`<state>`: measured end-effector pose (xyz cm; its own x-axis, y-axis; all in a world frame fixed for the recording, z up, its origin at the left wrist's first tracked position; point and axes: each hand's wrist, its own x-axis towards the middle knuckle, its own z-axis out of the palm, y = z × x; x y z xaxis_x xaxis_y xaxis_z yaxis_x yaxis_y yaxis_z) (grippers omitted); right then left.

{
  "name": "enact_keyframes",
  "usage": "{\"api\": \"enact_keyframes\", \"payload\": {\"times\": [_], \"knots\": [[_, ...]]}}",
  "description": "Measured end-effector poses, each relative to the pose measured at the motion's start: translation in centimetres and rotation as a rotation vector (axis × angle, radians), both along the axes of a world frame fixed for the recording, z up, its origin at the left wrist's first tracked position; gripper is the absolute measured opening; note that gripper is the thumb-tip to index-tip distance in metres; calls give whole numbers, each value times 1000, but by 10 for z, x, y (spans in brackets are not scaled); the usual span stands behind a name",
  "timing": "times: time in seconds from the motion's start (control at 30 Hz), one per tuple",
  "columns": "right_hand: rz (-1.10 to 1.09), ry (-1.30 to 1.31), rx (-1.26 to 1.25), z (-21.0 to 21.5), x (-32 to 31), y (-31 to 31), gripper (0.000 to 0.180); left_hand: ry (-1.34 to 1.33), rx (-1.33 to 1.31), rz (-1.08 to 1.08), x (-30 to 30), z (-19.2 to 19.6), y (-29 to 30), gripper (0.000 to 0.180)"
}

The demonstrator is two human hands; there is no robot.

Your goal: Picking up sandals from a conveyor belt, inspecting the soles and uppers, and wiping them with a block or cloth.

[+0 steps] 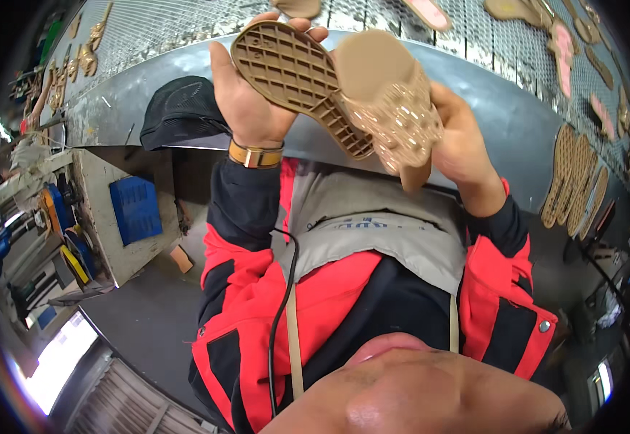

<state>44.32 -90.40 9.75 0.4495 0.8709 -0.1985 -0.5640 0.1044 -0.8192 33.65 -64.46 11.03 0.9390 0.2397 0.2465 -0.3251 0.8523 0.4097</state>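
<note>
My left hand point(246, 108), with a gold watch band at the wrist, is shut on a tan shoe outsole point(297, 76) whose grid-patterned underside faces me. My right hand point(463, 141) grips a tan heeled shoe point(391, 101) with a studded upper, heel pointing down. Both are held up in front of my chest, and the outsole's narrow end touches the shoe. Fingers on both hands are partly hidden behind the pieces.
A metal mesh belt point(185, 25) runs across the top, carrying tan soles and pink insoles point(562, 50). A black cap point(185, 108) lies on the grey ledge. Stacked tan soles point(574, 184) stand at right. A blue tray point(135, 210) sits on a bench at left.
</note>
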Motion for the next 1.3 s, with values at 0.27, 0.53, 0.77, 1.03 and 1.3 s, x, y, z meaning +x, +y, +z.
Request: {"api": "enact_keyframes", "payload": {"times": [0.27,0.53,0.77,1.03,1.3], "knots": [[-81,-152,-48,14,-25,22,22,421,226,265,-6,-7,-58,63],[-29,-215,-151,15,-29,29,26,293,144,177,-6,-14,-58,58],[-49,-250,-173,11,-27,33,24,287,71,220,-5,-13,-60,59],[-41,-247,-147,11,-28,37,22,275,49,230,-6,-10,-62,59],[-30,-310,-198,17,-26,37,23,196,47,221,-4,-13,-66,59]]}}
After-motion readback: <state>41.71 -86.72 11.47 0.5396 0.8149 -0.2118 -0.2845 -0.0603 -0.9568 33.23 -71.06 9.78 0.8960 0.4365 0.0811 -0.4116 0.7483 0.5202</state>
